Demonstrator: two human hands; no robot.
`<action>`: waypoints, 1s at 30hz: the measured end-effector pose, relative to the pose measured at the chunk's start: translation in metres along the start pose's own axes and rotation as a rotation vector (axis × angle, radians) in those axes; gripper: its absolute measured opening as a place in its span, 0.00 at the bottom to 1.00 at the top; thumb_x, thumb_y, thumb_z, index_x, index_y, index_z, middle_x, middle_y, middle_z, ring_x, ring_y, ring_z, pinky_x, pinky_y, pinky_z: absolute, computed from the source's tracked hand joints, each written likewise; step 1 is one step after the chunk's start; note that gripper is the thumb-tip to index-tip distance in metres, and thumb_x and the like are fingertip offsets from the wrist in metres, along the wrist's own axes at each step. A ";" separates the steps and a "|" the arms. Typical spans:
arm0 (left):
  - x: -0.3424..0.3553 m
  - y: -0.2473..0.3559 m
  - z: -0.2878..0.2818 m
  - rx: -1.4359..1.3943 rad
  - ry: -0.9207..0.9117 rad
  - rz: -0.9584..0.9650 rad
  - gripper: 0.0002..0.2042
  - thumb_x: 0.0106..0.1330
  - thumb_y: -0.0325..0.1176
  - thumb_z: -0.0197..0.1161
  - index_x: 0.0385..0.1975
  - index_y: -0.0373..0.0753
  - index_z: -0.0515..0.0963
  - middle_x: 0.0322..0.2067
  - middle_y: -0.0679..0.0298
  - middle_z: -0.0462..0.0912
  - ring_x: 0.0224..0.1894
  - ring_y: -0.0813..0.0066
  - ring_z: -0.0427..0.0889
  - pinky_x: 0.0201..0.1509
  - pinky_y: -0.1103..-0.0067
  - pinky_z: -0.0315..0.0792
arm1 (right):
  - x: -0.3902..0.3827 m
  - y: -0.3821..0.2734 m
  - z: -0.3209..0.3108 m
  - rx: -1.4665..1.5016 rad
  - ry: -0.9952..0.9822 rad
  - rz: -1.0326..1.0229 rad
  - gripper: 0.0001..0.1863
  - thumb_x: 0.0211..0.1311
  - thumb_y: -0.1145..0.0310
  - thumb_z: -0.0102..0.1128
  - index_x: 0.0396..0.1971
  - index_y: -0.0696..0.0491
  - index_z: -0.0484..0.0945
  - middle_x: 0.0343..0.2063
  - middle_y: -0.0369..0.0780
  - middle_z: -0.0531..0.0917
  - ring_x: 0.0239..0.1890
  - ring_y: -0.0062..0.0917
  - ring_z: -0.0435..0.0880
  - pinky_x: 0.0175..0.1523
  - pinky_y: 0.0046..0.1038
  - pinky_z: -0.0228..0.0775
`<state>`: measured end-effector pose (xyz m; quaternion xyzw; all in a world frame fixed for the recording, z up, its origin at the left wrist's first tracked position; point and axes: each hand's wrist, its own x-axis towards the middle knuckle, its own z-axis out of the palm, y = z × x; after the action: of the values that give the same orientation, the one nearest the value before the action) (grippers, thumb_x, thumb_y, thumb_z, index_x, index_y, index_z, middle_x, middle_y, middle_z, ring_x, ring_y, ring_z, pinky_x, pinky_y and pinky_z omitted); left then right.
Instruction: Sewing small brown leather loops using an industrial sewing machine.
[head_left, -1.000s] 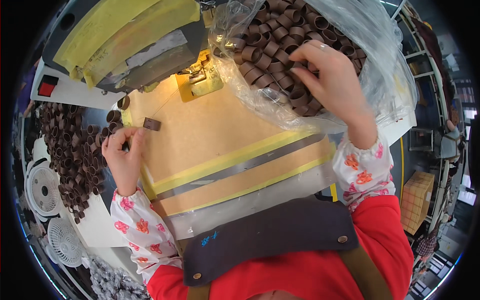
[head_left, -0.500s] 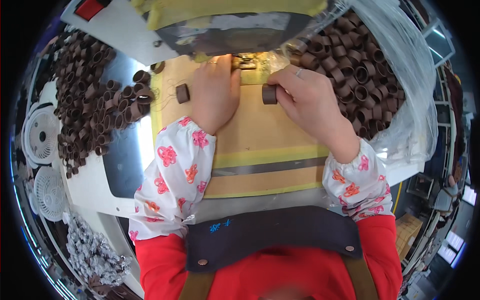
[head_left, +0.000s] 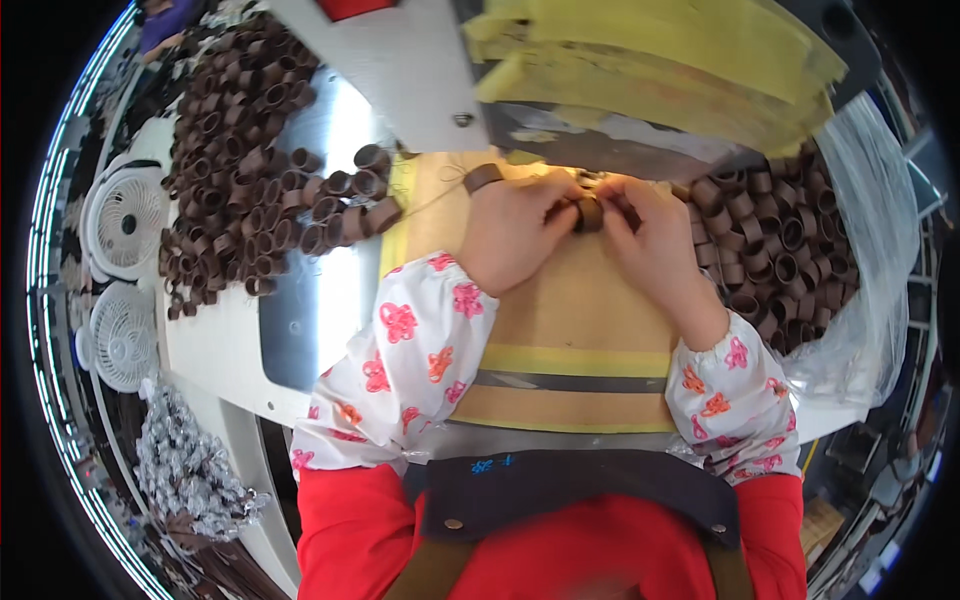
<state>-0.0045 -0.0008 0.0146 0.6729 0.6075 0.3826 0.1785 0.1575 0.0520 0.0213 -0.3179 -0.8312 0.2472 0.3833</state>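
Observation:
Both my hands are at the sewing machine's needle area, under its tape-covered head [head_left: 650,70]. My left hand [head_left: 515,230] and my right hand [head_left: 645,240] pinch a dark brown ring [head_left: 588,215] between them at the far end of the tan, tape-edged work surface [head_left: 570,300]. Another brown ring [head_left: 483,178] lies just beyond my left hand, with loose threads near it. The needle itself is mostly hidden by the head and my fingers.
A heap of brown rings [head_left: 240,180] spreads over the left table; more rings [head_left: 770,250] fill a clear plastic bag [head_left: 870,330] at right. Two white fans [head_left: 130,225] stand at far left, above a silvery crumpled pile [head_left: 180,460]. A person in purple [head_left: 165,25] is at top left.
My right hand left the bagged rings and brought one ring leftward to the needle area. My left hand moved inward and now grips it too. The view has also shifted.

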 end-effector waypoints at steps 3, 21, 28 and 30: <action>0.001 0.002 -0.002 -0.036 0.022 -0.073 0.07 0.52 0.26 0.60 0.31 0.34 0.77 0.20 0.60 0.79 0.20 0.74 0.78 0.25 0.80 0.70 | 0.000 -0.020 -0.009 0.112 -0.051 0.171 0.09 0.47 0.78 0.59 0.30 0.59 0.73 0.19 0.43 0.76 0.21 0.33 0.77 0.26 0.28 0.68; 0.008 0.005 0.009 0.071 0.064 -0.101 0.13 0.52 0.38 0.66 0.33 0.36 0.80 0.17 0.62 0.78 0.18 0.73 0.76 0.23 0.80 0.68 | -0.002 0.006 -0.006 -0.135 -0.046 -0.065 0.03 0.48 0.78 0.55 0.23 0.60 0.70 0.26 0.45 0.72 0.29 0.39 0.75 0.32 0.34 0.68; 0.019 -0.001 0.010 0.135 0.051 -0.173 0.13 0.51 0.38 0.67 0.30 0.34 0.81 0.13 0.67 0.75 0.15 0.84 0.69 0.21 0.84 0.63 | 0.008 0.007 -0.007 -0.135 -0.047 -0.013 0.03 0.50 0.77 0.55 0.22 0.60 0.71 0.26 0.46 0.73 0.30 0.41 0.75 0.33 0.36 0.68; 0.020 0.000 0.010 0.155 0.028 -0.187 0.13 0.51 0.38 0.67 0.30 0.34 0.81 0.12 0.68 0.73 0.15 0.85 0.68 0.21 0.84 0.62 | 0.009 0.007 -0.007 -0.137 -0.065 -0.005 0.04 0.50 0.77 0.55 0.21 0.61 0.71 0.26 0.46 0.73 0.30 0.41 0.75 0.33 0.36 0.68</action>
<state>0.0016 0.0209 0.0142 0.6197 0.6977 0.3256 0.1520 0.1612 0.0645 0.0253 -0.3333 -0.8590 0.1989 0.3338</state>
